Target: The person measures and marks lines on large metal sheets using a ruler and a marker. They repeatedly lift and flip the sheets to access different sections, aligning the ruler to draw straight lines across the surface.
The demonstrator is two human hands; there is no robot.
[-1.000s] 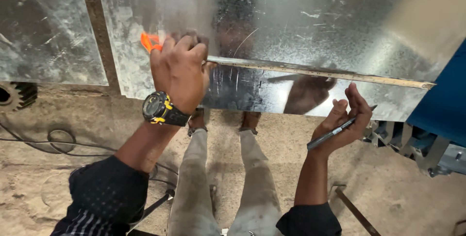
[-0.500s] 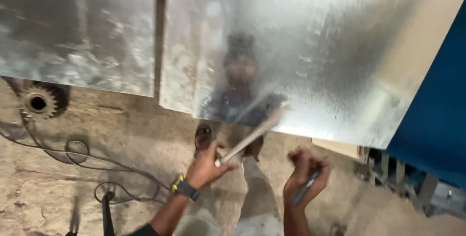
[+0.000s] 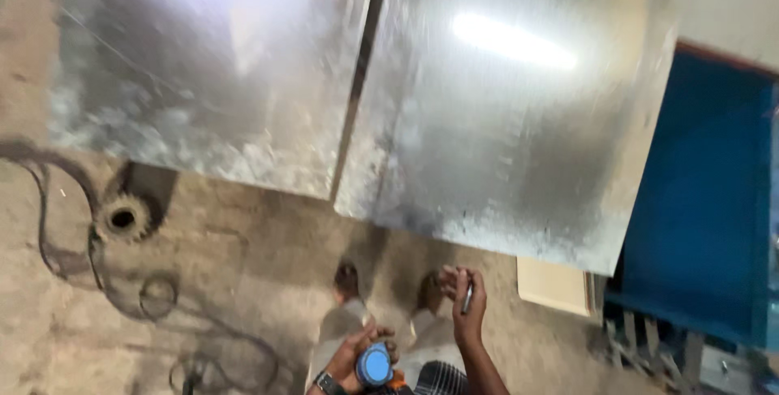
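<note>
Left hand (image 3: 350, 360): closed around a round blue tape-measure case (image 3: 374, 365), low in view near the knees.
Right hand (image 3: 465, 312): narrow grip on a slim dark marker (image 3: 467, 296).
Tape case: looks light, rigid, smooth; best cupped around its rim.
Beyond: two galvanised steel sheets (image 3: 503, 143), probably stiff with sharp edges, over the concrete floor (image 3: 243, 281).

Single head cam, looking steeply down from standing height, no second view to overlap. Two sheet-metal panels (image 3: 357, 94) fill the top of the frame, their near edges about mid-height; dusty floor (image 3: 243, 281) below. Blue frame (image 3: 706, 224) at the right edge. Both hands sit low at bottom centre, close under the camera. Image motion-blurred.
</note>
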